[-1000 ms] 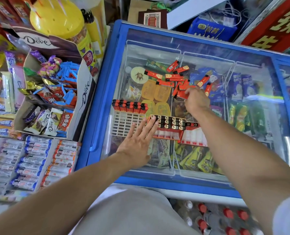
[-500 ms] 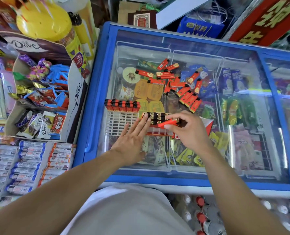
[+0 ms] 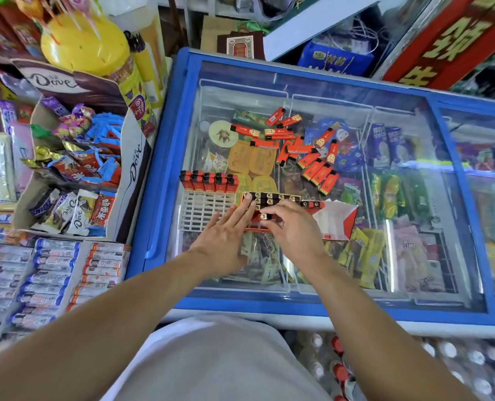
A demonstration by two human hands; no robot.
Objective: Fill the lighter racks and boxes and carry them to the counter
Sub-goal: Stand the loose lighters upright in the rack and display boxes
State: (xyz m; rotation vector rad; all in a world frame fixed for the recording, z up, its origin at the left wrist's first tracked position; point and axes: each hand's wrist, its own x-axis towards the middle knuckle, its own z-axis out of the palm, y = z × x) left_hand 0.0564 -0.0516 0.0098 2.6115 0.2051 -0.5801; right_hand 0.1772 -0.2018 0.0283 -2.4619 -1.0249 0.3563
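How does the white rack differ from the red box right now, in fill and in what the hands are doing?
The white rack holds one row of upright lighters along its far edge, with most slots empty; the red box holds several packed rows. The left hand lies flat against the box, the right hand sets a lighter in it; neither grips the rack. Both rest on the freezer lid.

Bare forearms [image 3: 142, 290], light grey garment [image 3: 211, 360] below.

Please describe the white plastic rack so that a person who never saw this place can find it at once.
Find the blue chest freezer with the glass lid. The white rack lies on the glass near the freezer's left end, just left of the left hand. It is an open grid, and only its far row holds five upright red lighters.
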